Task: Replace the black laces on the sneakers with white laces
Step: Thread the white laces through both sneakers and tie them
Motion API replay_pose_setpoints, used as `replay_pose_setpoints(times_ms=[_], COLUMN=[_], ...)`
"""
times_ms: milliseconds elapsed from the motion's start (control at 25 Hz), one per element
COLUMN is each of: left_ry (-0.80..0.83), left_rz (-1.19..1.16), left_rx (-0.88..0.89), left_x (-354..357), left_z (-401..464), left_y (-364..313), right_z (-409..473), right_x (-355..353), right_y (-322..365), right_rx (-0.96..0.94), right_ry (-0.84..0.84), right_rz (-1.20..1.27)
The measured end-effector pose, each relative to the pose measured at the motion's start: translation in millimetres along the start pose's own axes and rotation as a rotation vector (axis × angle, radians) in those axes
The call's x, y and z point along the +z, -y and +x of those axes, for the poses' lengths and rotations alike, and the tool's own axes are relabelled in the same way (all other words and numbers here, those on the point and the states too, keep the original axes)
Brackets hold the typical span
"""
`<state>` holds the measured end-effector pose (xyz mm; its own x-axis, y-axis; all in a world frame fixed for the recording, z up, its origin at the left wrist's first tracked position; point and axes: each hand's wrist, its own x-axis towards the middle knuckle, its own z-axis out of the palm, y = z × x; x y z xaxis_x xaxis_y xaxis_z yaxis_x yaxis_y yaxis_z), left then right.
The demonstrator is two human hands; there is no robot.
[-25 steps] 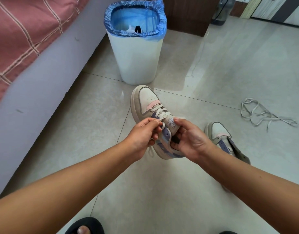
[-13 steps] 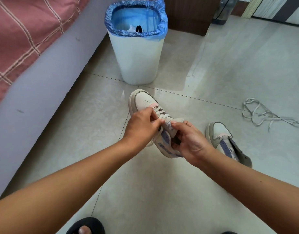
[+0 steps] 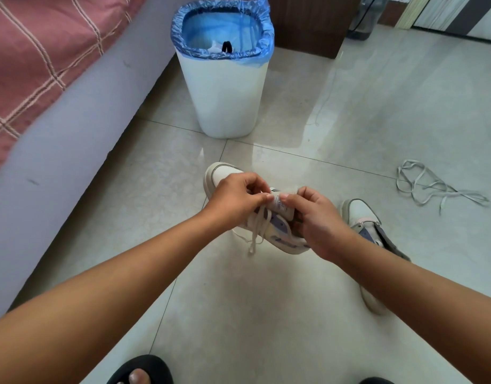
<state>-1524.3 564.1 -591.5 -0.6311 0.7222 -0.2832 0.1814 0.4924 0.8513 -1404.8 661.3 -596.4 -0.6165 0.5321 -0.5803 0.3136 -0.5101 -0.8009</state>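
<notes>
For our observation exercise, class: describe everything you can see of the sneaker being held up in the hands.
The cream low-top sneaker with lilac side panels is held above the tiled floor, toe pointing away towards the white bin, tilted onto its side. White laces are threaded through it, with loose ends dangling below. The left hand pinches the lace near the tongue; the right hand grips the collar and pinches the labelled tongue. The material looks like smooth leather.

Held sneaker lowered, both hands now up at the tongue

Cream-and-purple leather sneaker (image 3: 277, 231) sits lower than 1 s ago; left hand (image 3: 236, 198) slid over the toe, now fingertip to fingertip with right hand (image 3: 313, 217) at the tongue; white flat lace (image 3: 256, 231) ends now dangle below.
</notes>
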Motion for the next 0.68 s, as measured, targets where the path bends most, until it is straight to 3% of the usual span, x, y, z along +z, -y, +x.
replay_pose_setpoints(times_ms=[80, 200, 400, 480, 520, 600, 680], left_ry=[0.012, -0.03, -0.438, -0.526, -0.539, -0.573, -0.437], left_rz=[-0.023, -0.246, -0.869, -0.953, -0.809, -0.119, 0.268], left_rx=[-0.04, -0.149, -0.417, -0.504, -0.518, -0.506, -0.267], left_x=[-1.6, -12.5, -65.7, -83.9, -90.0, -88.5, -72.1], left_z=[4.5, 19.8, 61.9, 63.1, 58.1, 43.9, 32.6], left_y=[-7.1, -23.9, 7.5, 41.6, 55.7, 71.4, 62.9], right_z=[5.1, 13.7, 22.3, 24.0, 24.5, 25.2, 25.7], right_x=[0.2, -2.7, -15.1, -22.0, -25.2, -29.5, -30.8], right_y=[7.4, 18.8, 34.9, 39.4, 41.1, 43.0, 44.9], right_rx=[-0.083, -0.128, -0.042, -0.03, -0.028, -0.02, -0.002], right_ry=[0.004, 0.071, 0.23, 0.245, 0.254, 0.275, 0.299], right_rz=[-0.123, -0.266, -0.413, -0.457, -0.475, -0.5, -0.527])
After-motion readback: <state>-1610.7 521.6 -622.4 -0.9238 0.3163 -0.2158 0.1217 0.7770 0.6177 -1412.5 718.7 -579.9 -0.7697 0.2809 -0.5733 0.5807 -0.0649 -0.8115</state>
